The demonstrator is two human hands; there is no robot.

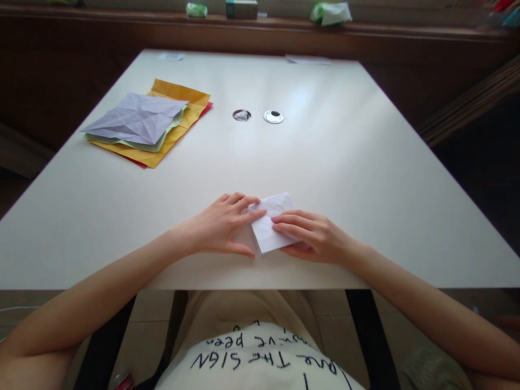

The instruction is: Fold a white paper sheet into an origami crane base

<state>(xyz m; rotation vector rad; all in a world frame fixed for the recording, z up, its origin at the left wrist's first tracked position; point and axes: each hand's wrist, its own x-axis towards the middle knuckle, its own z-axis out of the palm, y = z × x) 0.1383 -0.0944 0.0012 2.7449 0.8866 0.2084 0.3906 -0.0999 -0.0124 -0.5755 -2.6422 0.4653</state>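
A small folded sheet of white paper (268, 233) lies on the white table (227, 168) near its front edge. My left hand (229, 225) rests at the paper's left side, fingers spread, with fingertips touching its upper left part and the thumb apart from it. From the right, my right hand (311, 233) has its fingers lying over the paper and its thumb at the lower edge, so the paper sits between them. The paper's right part is hidden under the right hand.
At the far left lies a stack of creased sheets, with a pale lilac sheet (134, 119) on top and a yellow sheet (182, 132) below. Two round cable holes, one with a metal rim (268, 120), are set in the table. Small packets (331, 13) stand on the ledge behind.
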